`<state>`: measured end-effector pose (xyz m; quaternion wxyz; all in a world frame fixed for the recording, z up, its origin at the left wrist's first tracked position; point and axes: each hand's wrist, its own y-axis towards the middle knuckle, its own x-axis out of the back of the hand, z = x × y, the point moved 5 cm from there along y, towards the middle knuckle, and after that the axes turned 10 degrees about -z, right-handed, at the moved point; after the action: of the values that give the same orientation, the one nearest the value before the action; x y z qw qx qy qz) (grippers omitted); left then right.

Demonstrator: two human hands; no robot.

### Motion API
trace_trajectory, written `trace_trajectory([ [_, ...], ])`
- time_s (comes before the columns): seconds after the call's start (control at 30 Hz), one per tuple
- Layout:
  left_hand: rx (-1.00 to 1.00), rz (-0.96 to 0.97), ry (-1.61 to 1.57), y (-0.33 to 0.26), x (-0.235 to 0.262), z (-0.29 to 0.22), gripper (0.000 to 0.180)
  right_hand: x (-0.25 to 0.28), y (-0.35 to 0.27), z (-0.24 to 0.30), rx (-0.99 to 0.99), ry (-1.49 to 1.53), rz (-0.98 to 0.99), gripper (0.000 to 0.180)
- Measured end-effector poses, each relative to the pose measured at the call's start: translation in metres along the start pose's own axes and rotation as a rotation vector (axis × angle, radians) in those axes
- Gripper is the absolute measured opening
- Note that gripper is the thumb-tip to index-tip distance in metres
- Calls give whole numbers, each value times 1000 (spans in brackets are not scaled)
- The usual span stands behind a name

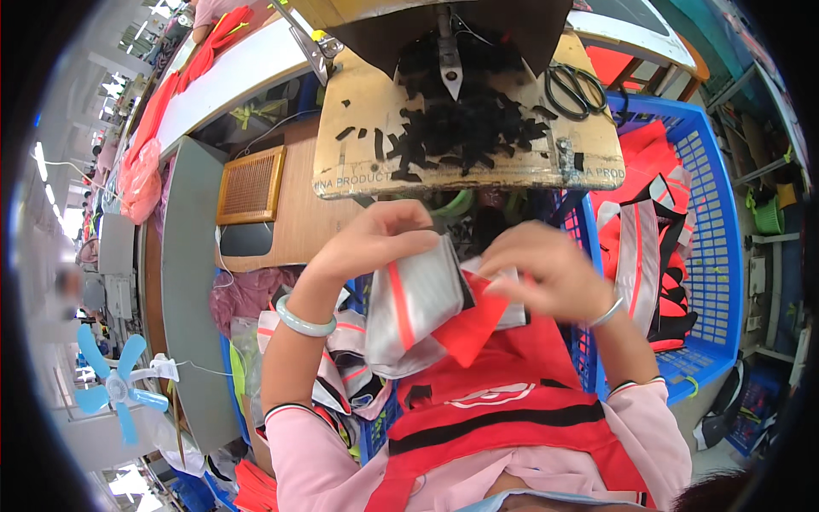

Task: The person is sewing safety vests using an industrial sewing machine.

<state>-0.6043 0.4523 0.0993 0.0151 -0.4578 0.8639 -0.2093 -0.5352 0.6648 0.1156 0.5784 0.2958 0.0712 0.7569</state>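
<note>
My left hand (397, 232) is closed on the upper edge of a fabric piece (409, 299), silver-grey with a bright orange stripe and an orange-red section (473, 328). It hangs in front of my red apron (512, 422), above my lap. At its right side, my right hand (546, 269) is slightly blurred, its fingers bent together around the piece's black and red edge. Just beyond my hands stands a wooden work plate (358, 162) strewn with black fabric scraps (465, 128). A pointed metal machine part (450, 77) comes down over the scraps.
Black-handled scissors (576, 91) lie on the plate's right side. A blue plastic basket (712, 256) with red and grey fabric pieces (640, 247) stands to the right. More striped pieces (345, 367) are heaped at the left. A blue fan (119, 388) is at far left.
</note>
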Motion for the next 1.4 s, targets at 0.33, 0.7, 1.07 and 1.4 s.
trace_trajectory([
  [0.33,-189,282,351,19,-74,-20,28,-127,-8,40,269,-977,385,37],
  [0.7,-315,-114,265,-28,-64,10,44,-15,-17,-11,-325,-110,-47,21],
  [1.07,-697,-526,659,-32,-36,-54,22,32,38,8,-241,-216,58,29],
  [1.4,-348,-261,495,40,17,-73,26,33,79,-42,-362,-70,-163,32],
])
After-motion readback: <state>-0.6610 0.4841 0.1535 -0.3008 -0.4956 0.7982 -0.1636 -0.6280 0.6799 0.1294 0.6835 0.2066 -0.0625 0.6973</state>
